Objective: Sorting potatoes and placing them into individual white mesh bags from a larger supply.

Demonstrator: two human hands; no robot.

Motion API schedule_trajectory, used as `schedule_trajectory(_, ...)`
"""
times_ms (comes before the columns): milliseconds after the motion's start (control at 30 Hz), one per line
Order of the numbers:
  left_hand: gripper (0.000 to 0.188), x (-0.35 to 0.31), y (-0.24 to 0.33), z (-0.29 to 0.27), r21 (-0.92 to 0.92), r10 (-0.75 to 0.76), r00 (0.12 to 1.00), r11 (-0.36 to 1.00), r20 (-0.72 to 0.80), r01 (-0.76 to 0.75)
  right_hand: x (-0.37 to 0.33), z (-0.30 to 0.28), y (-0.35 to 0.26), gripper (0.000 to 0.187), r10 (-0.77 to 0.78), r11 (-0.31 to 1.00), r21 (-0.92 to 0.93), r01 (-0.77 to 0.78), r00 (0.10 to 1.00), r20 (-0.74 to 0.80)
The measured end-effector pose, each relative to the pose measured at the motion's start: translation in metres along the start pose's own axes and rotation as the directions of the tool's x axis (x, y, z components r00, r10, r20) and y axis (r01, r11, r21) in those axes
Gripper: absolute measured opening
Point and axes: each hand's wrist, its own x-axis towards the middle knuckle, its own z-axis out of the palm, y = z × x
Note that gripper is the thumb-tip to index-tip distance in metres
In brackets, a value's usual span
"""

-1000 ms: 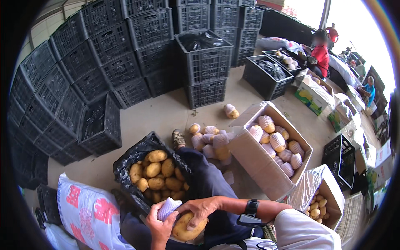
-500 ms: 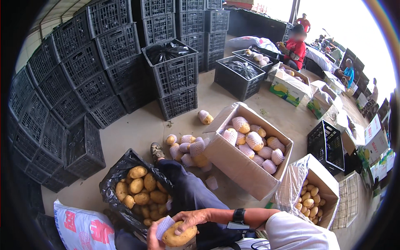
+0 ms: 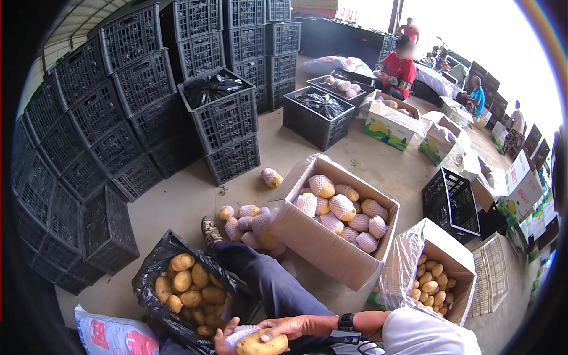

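Here we are at the lower edge of the view; the right hand grasps a big potato, thumb laid across its top; the left hand has its fingers closed on a pale foam sleeve, right against the potato's left end; some of those fingers are cut off or hidden, and whether the tip sits inside the sleeve's mouth I cannot tell!

For a clean fit, I'd say, spread that mouth with thumb and fingers, line up the potato's long axis, and ease it in with a small twist; a hard shove could split the netting or bunch it up.

Now the textures; the potato is smooth, tan and oblong, likely firm enough to push on; the sleeve is soft, springy mesh; crinkled black plastic surrounds bare potatoes just to the left; and ahead, a stiff cardboard box bears sleeved ones, plump in their diamond-patterned jackets!
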Motion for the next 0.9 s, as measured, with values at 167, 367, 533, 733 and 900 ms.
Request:
schedule_trajectory(167, 0.053, 0.015, 0.017, 0.005, 0.223, 0.181, 0.903, 0.97, -0.389, -0.099, 0.001, 0.01, -0.017, 0.072, -0.171, 0.967, 0.202, 0.153, 0.982, 0.075)
schedule_trajectory(367, 0.044, 0.034, 0.041, 0.073, 0.635, 0.455, 0.839, 0.751, -0.298, -0.182, -0.009, 0.001, -0.047, 0.066, -0.198, 0.969, 0.152, 0.195, 0.98, 0.0)
schedule_trajectory(533, 0.032, 0.057, 0.035, 0.105, 0.988, 0.663, 0.742, 0.152, -0.099, -0.004, -0.001, -0.011, -0.044, 0.067, -0.217, 0.973, -0.131, 0.189, 0.944, -0.249)
schedule_trajectory(733, 0.026, 0.078, 0.024, 0.108, 0.903, 0.705, 0.622, -0.43, 0.342, -0.008, 0.02, -0.017, -0.048, 0.079, -0.389, 0.89, -0.386, 0.242, 0.845, -0.367)
schedule_trajectory(900, 0.025, 0.084, 0.015, 0.112, 0.836, 0.563, 0.713, -0.546, 0.419, -0.061, 0.009, -0.017, -0.057, 0.072, -0.393, 0.904, -0.339, 0.262, 0.822, -0.412)
